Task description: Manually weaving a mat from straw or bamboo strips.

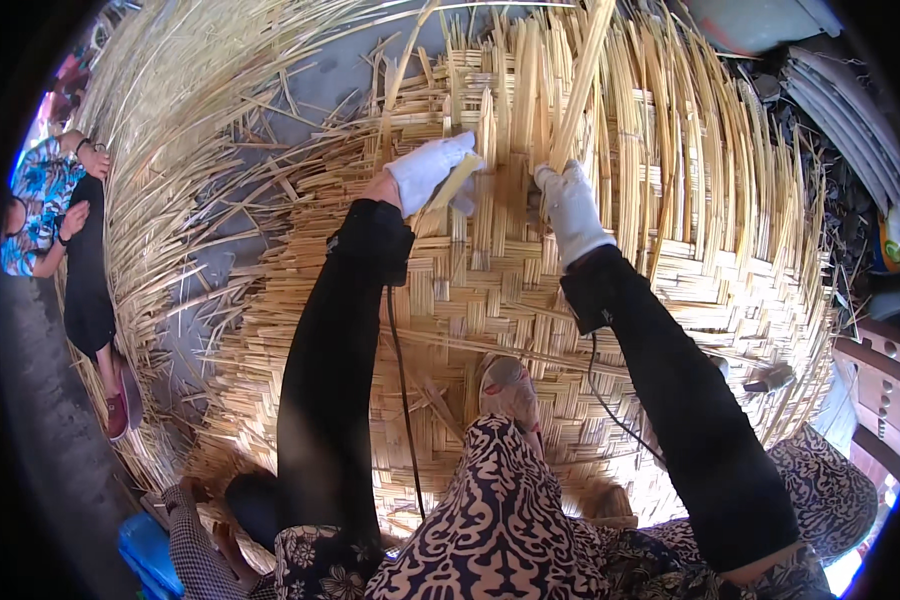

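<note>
The right grip [573, 205], a white-gloved hand at 2 o'clock of centre, is closed around the lower end of a long split strip [582, 95]; the strip runs from the fingers up to the edge of view, between 12 and 1 o'clock. The left grip [425, 172], also white-gloved, is just left of 12 o'clock, with its fingers directed toward 2 o'clock. A short pale strip [456, 181] appears at its fingers; blur obscures the contact, so whether this grip holds it cannot be determined.

The woven mat [485, 290] occupies the centre, below both grips. Its lower part shows a tight over-and-under weave; at 12 and 1 o'clock the free strip ends fan outward. Both forearms wear black sleeves [325, 370], each with a thin cable [406, 400] hanging beside it.

A foot [510, 388] rests on the mat at 5 o'clock, close to centre. Patterned cloth [485, 510] covers the legs at 6 o'clock. A heap of loose strips [170, 120] lies at 10 o'clock. Another person [48, 205] sits between 9 and 10 o'clock. Grey sheets [845, 125] are stacked at 2 o'clock.
</note>
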A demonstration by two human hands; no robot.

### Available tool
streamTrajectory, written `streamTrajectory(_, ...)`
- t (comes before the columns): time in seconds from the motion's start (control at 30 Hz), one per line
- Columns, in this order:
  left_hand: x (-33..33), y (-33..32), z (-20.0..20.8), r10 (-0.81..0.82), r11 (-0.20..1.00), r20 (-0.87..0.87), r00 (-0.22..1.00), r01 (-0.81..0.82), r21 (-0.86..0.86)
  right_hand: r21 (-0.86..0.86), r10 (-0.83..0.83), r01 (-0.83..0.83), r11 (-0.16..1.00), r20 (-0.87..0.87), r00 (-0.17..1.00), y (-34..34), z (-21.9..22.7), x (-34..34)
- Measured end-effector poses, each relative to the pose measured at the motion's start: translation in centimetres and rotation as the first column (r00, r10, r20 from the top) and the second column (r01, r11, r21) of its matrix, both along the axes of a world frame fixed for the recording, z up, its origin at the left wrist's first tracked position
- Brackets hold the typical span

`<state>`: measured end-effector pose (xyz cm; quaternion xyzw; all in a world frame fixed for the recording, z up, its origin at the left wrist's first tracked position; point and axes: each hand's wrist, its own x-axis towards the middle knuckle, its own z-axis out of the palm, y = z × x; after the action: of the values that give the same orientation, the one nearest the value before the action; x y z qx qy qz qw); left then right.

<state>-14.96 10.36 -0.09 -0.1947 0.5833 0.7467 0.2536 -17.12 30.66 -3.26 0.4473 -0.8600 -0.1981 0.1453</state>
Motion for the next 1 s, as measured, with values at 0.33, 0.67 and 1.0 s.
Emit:
streamTrajectory(0.33, 1.2, -1.2, 2.5, -0.266, 0.962, -0.311, 0.912, 0.233, -0.139, -0.345, 0.253, 0.615, 0.709, 0.939, 0.234, -0.4, 3.3, -2.0)
streamTrajectory(0.67, 6.7, -3.1, -0.8, 0.791, 0.507, -0.136, 0.597, -0.515, 0.691, -0.316, 0.524, -0.418, 0.852, 0.53, 0.667, 1.8, 2.1, -2.9)
streamTrajectory(1.0, 3.4, -2.0, 5.9, -0.037, 0.774, -0.352, 0.935, -0.196, -0.602, -0.476, 0.714, 0.667, 0.573, 0.69, -0.121, 0.1, 4.4, -3.5)
